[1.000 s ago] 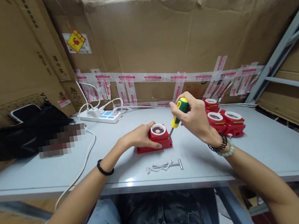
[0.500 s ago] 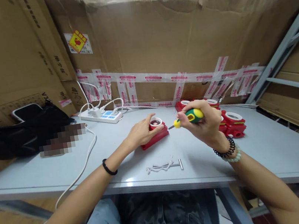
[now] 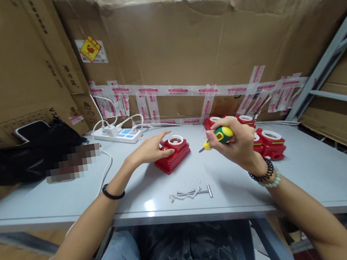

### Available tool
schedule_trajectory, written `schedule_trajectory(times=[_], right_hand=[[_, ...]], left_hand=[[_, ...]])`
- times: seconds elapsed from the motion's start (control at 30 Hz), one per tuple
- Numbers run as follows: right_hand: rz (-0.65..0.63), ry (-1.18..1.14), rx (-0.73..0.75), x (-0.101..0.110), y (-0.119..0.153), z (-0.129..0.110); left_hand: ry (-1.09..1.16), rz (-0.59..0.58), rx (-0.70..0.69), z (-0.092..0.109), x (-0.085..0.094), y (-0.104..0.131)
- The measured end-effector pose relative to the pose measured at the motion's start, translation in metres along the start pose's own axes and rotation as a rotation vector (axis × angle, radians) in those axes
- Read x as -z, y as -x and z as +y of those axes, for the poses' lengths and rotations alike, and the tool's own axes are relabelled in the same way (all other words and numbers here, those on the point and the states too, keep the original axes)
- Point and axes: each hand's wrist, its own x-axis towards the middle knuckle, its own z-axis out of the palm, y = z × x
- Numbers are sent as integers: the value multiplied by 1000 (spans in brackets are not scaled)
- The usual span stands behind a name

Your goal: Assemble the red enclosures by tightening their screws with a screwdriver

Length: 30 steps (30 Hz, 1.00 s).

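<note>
On the far left a black bag lies on the desk with a phone on top, beside a blurred patch. A white power strip sits behind, its cables trailing off the desk's front edge.

The left hand rests with fingers spread and loose against the left end of the red housing; it grips nothing. Half a second ago it covered that part from above, fingers wrapped over the white-ringed opening — now the ring shows in full, and the part lies flat and angled, further from the person than 1 second ago.

In front, near the desk edge, lies a small metal pin with wire clips, in the same spot as before.

The right hand is closed around the green-and-yellow screwdriver, its tip pointing left and slightly down, clear of the red housing. 1 second ago the tip stood at the part's right side, handle up; since then the tool has swung nearly level and pulled back to the right.

Behind this hand a cluster of finished red housings stands near the cardboard wall. The yellow-and-red sticker and the printing on the tape strips are too small to read.
</note>
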Motion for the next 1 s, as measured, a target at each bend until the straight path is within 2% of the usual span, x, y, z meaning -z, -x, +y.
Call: schedule_trajectory(times=[0.13,0.2,0.3,0.4,0.43,0.53,0.6,0.67,0.8,1.0], right_hand=[[39,5,43,-3,-1,3],[43,-1,36,-2,-3,4],[49,-27,8,-1,-4,4],[41,-85,-63,1,-1,7],[29,-119,-108,1,0,8],[-5,-288,-294,0,3,10],[-6,-413,-413,0,2,11],[9,-505,-502,0,1,12],[25,-591,-598,1,-3,15],[-50,-664,-722,-4,-2,15]], left_hand=[[-140,193,193,18,-17,0],[-77,199,206,25,-22,0],[60,205,128,22,-21,-2],[76,351,-20,9,-18,-9],[81,364,-88,4,-19,-12],[145,210,-208,-6,-24,-21],[213,86,-215,-9,-27,-24],[259,16,-208,-9,-28,-23],[277,-65,-176,-8,-21,-17],[200,-127,-148,-8,-14,-8]])
